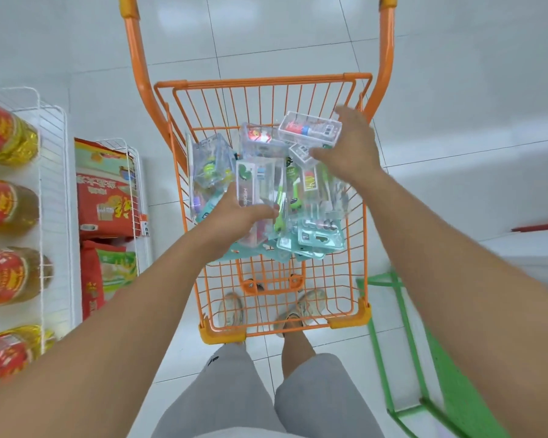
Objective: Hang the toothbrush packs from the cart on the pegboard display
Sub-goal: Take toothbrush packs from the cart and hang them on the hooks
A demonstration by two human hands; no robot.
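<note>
grey fabric shorts [234, 393] are seen nearest, and pale sneakers [301, 308] show through the orange wire mesh of the cart [263, 80], a grid basket with rounded plastic corner caps and a tubular handle frame. a heap of toothbrush packs [316, 235] is held in the cart's middle and far part; they are clear, glossy plastic blister cases, some on teal card backs. the left hand [231, 222] is curled round a tall rectangular clear pack [256, 191], thumb across its face; the letters "brush" are read sideways on a dark strip, beside a green heart-like mark. the right hand [351, 143] is clamped on two small clear boxes: a flat box with a red and blue label [310, 129] is pinched at its end, and a second box [301, 154] is gripped under the fingers. their writing is too blurred to read. on the left, bottles of yellow oil with red labels [4, 203] are lined behind a white wire rack [53, 184], and red printed sacks [106, 200] are stacked beside it. a green metal frame [405, 343] stands at right on glossy white floor tiles [298, 36].
</note>
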